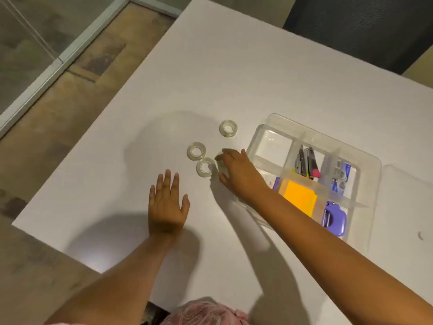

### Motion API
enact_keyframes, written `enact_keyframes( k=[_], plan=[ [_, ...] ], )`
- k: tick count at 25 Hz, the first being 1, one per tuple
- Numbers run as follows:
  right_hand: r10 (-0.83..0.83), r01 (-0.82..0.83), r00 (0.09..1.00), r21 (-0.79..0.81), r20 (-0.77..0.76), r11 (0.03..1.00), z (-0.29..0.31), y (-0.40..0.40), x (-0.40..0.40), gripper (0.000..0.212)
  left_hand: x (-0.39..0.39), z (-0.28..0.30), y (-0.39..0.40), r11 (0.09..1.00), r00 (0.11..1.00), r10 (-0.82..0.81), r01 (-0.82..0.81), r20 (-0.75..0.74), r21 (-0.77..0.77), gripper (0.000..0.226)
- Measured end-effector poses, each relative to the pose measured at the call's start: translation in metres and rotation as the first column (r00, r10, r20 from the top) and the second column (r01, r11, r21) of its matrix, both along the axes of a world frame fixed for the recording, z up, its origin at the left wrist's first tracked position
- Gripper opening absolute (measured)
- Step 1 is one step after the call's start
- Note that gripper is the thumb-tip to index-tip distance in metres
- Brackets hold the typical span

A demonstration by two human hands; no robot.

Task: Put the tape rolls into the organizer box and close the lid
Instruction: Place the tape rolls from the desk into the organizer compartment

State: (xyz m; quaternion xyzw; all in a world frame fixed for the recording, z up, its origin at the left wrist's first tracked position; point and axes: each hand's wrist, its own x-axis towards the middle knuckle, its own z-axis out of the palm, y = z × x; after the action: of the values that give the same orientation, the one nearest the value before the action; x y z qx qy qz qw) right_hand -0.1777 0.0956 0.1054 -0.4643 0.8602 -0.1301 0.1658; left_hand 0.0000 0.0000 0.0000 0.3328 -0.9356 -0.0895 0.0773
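Observation:
Three clear tape rolls lie flat on the white table (234, 66): a far roll (228, 128), a middle roll (196, 151) and a near roll (205, 167). My right hand (239, 171) reaches over a fourth clear roll (220, 164), which is mostly hidden under the fingers that curl around it. My left hand (167, 206) rests flat on the table with fingers spread, holding nothing. The clear organizer box (274, 119) stands open to the right, its top-left compartment bare.
Inside the box are orange sticky notes (298, 195), a purple stapler-like item (334, 218), pens (305, 160) and small packets (341, 177). A clear lid (407, 184) lies right of the box. A dark chair (363, 26) stands beyond the table's far edge.

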Motion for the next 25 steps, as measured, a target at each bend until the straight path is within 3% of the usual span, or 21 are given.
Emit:
enact_keyframes(
  k=[3, 6, 9, 15, 18, 21, 25],
  plan=[
    [0.013, -0.007, 0.999, 0.174, -0.035, 0.985, -0.005, -0.02, -0.005, 0.052, 0.0, -0.001, -0.001, 0.998, 0.996, 0.017, -0.022, -0.093, -0.058, 0.052],
    [-0.013, 0.048, 0.993, 0.299, -0.117, 0.953, -0.009, -0.028, -0.008, 0.042, 0.0, -0.003, 0.0, 0.998, 0.999, 0.002, -0.004, -0.042, -0.06, 0.054],
    [-0.057, 0.088, 0.994, 0.357, -0.096, 0.93, -0.009, -0.032, -0.007, 0.038, -0.003, 0.0, -0.001, 0.999, 1.0, 0.012, -0.012, 0.003, -0.05, 0.055],
    [-0.054, 0.09, 0.992, 0.326, -0.118, 0.941, -0.012, -0.035, -0.008, 0.042, -0.003, 0.002, 0.0, 1.0, 1.0, 0.02, -0.02, 0.019, -0.016, 0.055],
    [-0.091, 0.146, 0.974, 0.266, -0.21, 0.953, -0.003, -0.031, -0.014, 0.047, -0.002, 0.002, 0.0, 1.0, 0.999, 0.024, -0.023, 0.023, -0.017, 0.055],
    [-0.264, 0.289, 0.943, 0.106, -0.202, 0.951, 0.017, -0.02, -0.034, 0.052, -0.002, 0.003, 0.001, 1.0, 1.0, 0.025, -0.025, 0.01, -0.007, 0.054],
    [-0.529, 0.529, 0.845, -0.03, -0.078, 0.848, 0.028, 0.013, -0.075, 0.059, -0.001, 0.003, 0.001, 1.0, 1.0, 0.027, -0.027, 0.007, 0.006, 0.054]
  ],
)
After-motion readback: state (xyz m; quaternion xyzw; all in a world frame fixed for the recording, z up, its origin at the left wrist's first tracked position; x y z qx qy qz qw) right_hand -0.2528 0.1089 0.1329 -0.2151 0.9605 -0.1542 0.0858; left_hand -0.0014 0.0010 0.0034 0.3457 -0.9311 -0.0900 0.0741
